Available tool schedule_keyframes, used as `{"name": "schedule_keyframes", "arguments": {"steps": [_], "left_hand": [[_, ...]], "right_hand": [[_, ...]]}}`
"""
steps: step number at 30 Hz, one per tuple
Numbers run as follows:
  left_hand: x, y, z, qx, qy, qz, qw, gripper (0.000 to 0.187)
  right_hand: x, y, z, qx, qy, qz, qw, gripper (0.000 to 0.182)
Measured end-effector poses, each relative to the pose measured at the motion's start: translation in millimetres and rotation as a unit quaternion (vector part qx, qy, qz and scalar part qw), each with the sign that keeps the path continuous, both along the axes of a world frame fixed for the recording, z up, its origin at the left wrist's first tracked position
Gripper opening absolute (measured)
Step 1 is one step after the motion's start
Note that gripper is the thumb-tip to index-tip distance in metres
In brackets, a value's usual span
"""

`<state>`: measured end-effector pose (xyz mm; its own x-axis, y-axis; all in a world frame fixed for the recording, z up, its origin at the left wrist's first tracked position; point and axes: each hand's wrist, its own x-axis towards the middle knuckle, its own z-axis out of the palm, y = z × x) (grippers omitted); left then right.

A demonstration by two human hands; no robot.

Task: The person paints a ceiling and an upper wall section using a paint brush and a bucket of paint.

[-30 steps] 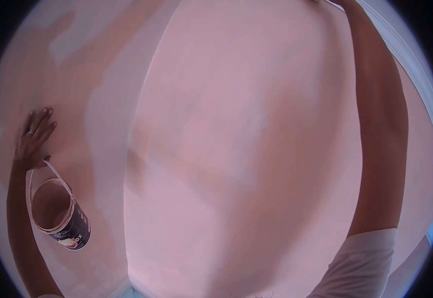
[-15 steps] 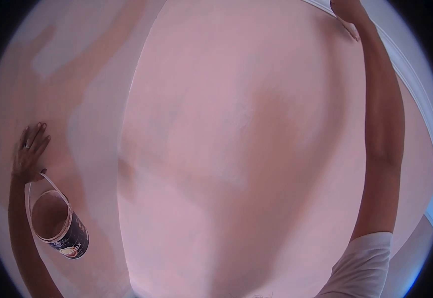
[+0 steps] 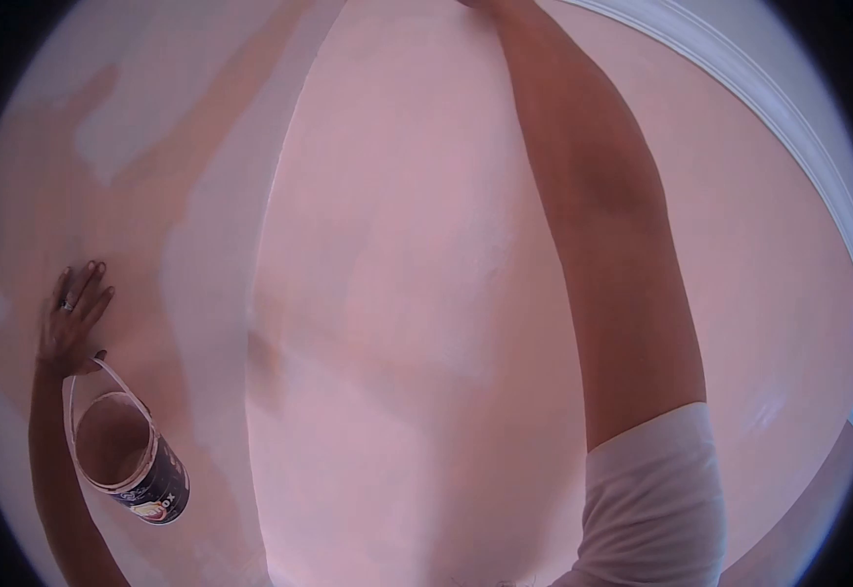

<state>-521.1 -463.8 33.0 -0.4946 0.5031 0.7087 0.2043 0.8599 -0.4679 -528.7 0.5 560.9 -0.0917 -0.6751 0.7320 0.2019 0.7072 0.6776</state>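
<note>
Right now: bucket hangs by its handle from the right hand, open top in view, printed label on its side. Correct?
Wrong hand: in the head view, the bucket hangs by its handle from the left hand. The rest stands: its open top is in view, and the printed label is on its side.

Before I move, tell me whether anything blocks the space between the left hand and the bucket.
Nothing visible does. The bucket hangs by its handle from the left hand, near the thumb, and the right arm is well off to the right, clear of both.
</note>
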Motion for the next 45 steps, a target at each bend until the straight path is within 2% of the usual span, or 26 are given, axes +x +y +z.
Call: {"name": "schedule_keyframes", "arguments": {"steps": [2, 5, 9, 12, 15, 17, 19, 24, 27, 29, 31, 33, 34, 37, 38, 41, 45], "left_hand": [[2.9, 3.2, 2.3, 0.011, -0.023, 0.014, 1.000, 0.103], [3.6, 2.0, 2.0, 0.010, -0.020, 0.015, 1.000, 0.103], [-6.2, -2.0, -3.6, -0.008, 0.013, 0.017, 1.000, 0.103], [-1.9, 1.7, -1.2, 0.005, -0.015, 0.034, 0.999, 0.104], [-6.4, -0.8, -3.3, -0.003, 0.010, 0.015, 1.000, 0.104], [-2.6, 1.7, -0.5, 0.004, -0.023, 0.036, 0.999, 0.104], [-0.1, 3.7, -0.4, 0.009, -0.043, 0.045, 0.998, 0.106], [-0.7, 3.2, -0.1, 0.007, -0.032, 0.040, 0.999, 0.106], [-1.9, 1.3, -0.4, 0.010, -0.040, 0.039, 0.998, 0.108], [-3.9, 1.1, 0.7, 0.002, -0.031, 0.031, 0.999, 0.108], [-1.3, 1.0, -1.8, 0.004, -0.032, 0.035, 0.999, 0.109], [2.8, 5.2, 1.3, 0.005, -0.038, 0.046, 0.998, 0.110], [2.6, 4.6, 3.4, -0.002, -0.023, 0.033, 0.999, 0.110], [5.5, 2.6, 2.0, -0.014, -0.012, 0.021, 1.000, 0.111], [6.8, 5.4, 2.6, -0.011, -0.025, 0.031, 0.999, 0.111], [7.5, 7.4, 7.0, -0.011, -0.030, 0.033, 0.999, 0.111], [10.2, 8.3, 6.4, -0.011, -0.028, 0.034, 0.999, 0.111]], "right_hand": [[-2.7, -24.1, -9.5, -0.069, -0.092, 0.062, 0.991, 0.020], [-8.4, -30.1, -26.7, -0.013, -0.122, 0.124, 0.985, 0.017], [-3.2, -5.9, -24.3, -0.017, -0.123, 0.029, 0.992, 0.016], [26.4, 31.8, -29.1, -0.048, -0.119, 0.021, 0.992, 0.014], [76.3, 51.6, -30.8, -0.087, -0.173, -0.005, 0.981, 0.012], [108.5, 68.8, -17.6, -0.064, -0.156, -0.125, 0.978, 0.012], [145.3, 89.8, -20.8, -0.110, -0.141, -0.053, 0.982, 0.010], [196.5, 109.3, -31.5, -0.076, 0.003, -0.097, 0.992, 0.011], [174.7, 95.5, -34.0, -0.054, -0.019, -0.038, 0.998, 0.012], [143.5, 90.0, -25.8, -0.025, -0.037, -0.047, 0.998, 0.010], [100.7, 79.0, -30.6, -0.058, -0.011, -0.032, 0.998, 0.011], [72.4, 53.5, -50.2, -0.076, -0.081, -0.086, 0.990, 0.011], [70.8, 43.0, -57.4, 0.012, -0.119, -0.062, 0.991, 0.012], [67.8, 12.4, -65.1, 0.000, -0.157, 0.052, 0.986, 0.011], [54.5, 7.1, -55.7, 0.007, -0.093, 0.029, 0.995, 0.010], [27.8, 8.2, -32.0, -0.014, -0.100, 0.005, 0.995, 0.011], [-33.9, 5.6, -42.8, 0.099, -0.117, -0.040, 0.987, 0.008]]}}
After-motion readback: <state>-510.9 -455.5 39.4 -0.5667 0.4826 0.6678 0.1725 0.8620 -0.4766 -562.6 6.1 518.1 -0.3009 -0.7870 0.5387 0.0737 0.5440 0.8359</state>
